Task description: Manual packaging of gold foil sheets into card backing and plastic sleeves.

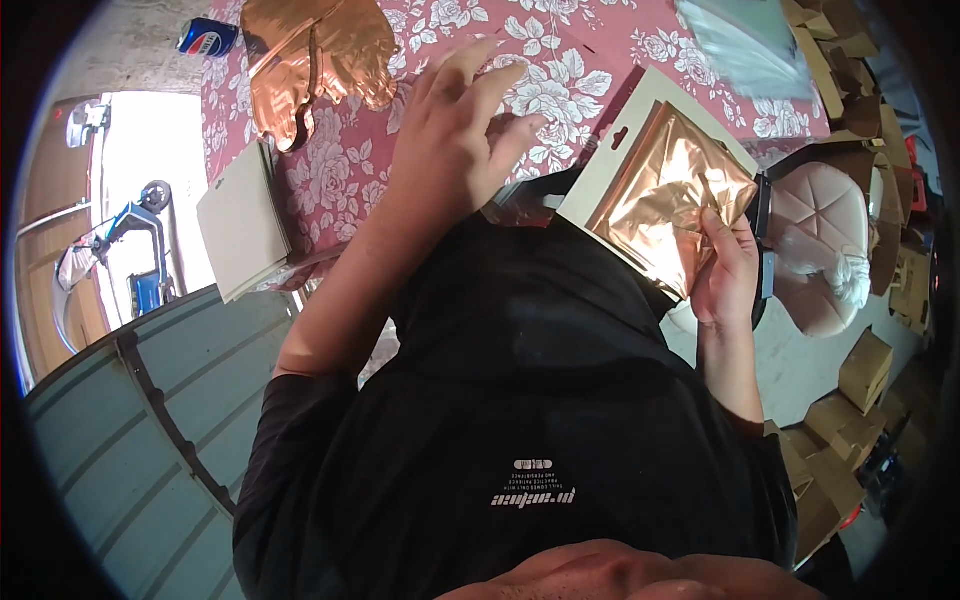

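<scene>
My right hand [728, 270] grips a white card [628, 135] with a hang hole, its thumb pressing on the folded copper-coloured foil [665, 195] that lies on the card. The card is tilted at the table's near edge, in front of my body on the right. Over the flowered pink tablecloth [340, 190], my left hand [460, 130] is open, fingers apart, with nothing in it. Farther left on the cloth lies a loose pile of shiny copper foil pieces [320, 55].
A stack of white cards [240, 225] stands at the table's left edge. Clear plastic bags [750, 45] lie at the far right. A blue drink can [208, 38] is at the far left. Right of me are a pale padded seat [820, 215] and several cardboard boxes [865, 370].
</scene>
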Demonstrator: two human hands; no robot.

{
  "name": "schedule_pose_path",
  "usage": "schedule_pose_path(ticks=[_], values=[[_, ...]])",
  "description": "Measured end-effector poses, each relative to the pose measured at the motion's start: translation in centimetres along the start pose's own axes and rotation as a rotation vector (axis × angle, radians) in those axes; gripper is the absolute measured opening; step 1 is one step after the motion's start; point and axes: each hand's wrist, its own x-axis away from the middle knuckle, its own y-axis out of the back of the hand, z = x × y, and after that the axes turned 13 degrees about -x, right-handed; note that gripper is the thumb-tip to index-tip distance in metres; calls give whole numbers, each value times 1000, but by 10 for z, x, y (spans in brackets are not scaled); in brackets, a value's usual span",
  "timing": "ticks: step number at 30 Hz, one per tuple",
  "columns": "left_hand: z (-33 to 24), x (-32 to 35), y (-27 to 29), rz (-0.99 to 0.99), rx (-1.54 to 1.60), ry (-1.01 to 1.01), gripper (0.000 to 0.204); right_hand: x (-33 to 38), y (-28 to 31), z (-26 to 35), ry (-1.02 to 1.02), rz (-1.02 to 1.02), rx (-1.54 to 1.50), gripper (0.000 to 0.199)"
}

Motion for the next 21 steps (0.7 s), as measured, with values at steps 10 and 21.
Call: schedule_pose_path(ticks=[10,21], values=[[-11,18,3,133,115,58,26,21,-12,12,-131,8,79,29],[-11,21,-4,85,104,72,23,23,-11,13,-292,139,118,29]])
